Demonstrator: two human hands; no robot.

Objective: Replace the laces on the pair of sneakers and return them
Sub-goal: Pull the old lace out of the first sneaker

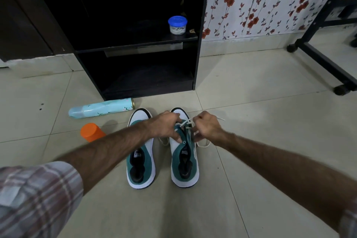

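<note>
Two white and teal sneakers stand side by side on the tiled floor, toes away from me. The left sneaker [140, 152] has no lace in view. A cream lace [202, 144] runs through the front eyelets of the right sneaker [184, 160], and loops of it lie on the floor at both sides. My left hand [166, 125] reaches across and holds the right sneaker's left eyelet flap with curled fingers. My right hand [207, 127] pinches the lace over the right eyelet row; one lace tip sticks out past it.
A black open shelf unit [139, 75] stands just beyond the sneakers, a blue-lidded jar [176, 25] on its middle shelf. A pale blue spray can [100, 107] lies on the floor at left, an orange container [91, 132] beside it. A black wheeled frame [326, 63] stands at right.
</note>
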